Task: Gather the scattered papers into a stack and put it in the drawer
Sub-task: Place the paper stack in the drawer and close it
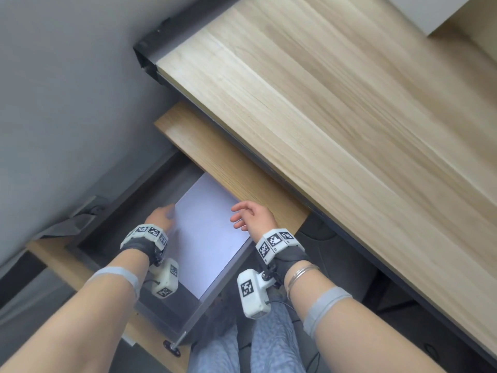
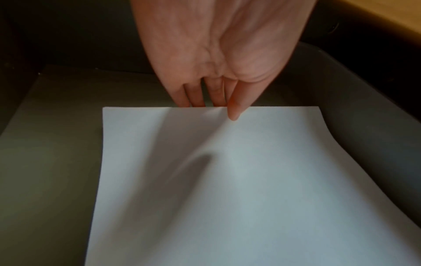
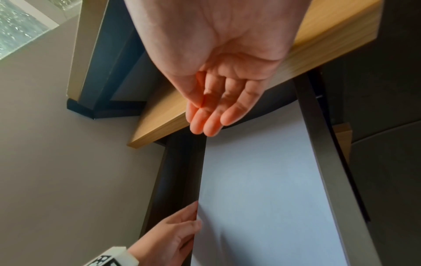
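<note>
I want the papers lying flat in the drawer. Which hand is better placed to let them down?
Left. The left hand pinches the paper stack over the open drawer; the right hand hovers open, touching nothing.

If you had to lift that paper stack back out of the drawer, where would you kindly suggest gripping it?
Probably at the long edge where the left hand already pinches the paper stack, thumb on top and fingers beneath. That edge has bare drawer floor beside it, so fingers can slip under, while the opposite edge lies close to the drawer wall.
</note>
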The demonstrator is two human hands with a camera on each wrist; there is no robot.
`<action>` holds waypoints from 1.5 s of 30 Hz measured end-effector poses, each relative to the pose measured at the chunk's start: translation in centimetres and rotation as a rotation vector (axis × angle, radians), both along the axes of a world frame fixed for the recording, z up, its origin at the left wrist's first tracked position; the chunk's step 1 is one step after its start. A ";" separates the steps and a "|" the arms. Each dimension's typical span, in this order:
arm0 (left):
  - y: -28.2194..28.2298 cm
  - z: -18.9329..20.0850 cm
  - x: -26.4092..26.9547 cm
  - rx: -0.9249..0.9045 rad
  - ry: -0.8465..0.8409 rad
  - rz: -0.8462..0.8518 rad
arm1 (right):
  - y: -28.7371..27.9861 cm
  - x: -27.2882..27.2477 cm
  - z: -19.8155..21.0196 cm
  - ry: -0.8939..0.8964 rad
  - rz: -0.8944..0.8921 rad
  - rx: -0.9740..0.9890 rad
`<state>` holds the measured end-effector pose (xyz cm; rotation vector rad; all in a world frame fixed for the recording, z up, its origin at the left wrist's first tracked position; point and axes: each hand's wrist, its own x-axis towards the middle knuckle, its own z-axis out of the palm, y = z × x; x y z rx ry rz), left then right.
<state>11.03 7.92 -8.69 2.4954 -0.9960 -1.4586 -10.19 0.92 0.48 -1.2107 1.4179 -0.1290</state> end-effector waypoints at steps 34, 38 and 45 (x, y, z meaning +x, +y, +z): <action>10.4 10.6 0.0 0.133 -0.132 0.828 | 0.8 0.4 5.5 0.082 0.005 -0.048; 10.7 11.9 -0.5 0.160 -0.180 0.817 | 1.2 -0.2 4.9 0.085 0.016 -0.047; 9.3 12.5 -1.1 0.134 -0.194 0.786 | 1.1 -0.8 4.4 0.075 0.031 -0.046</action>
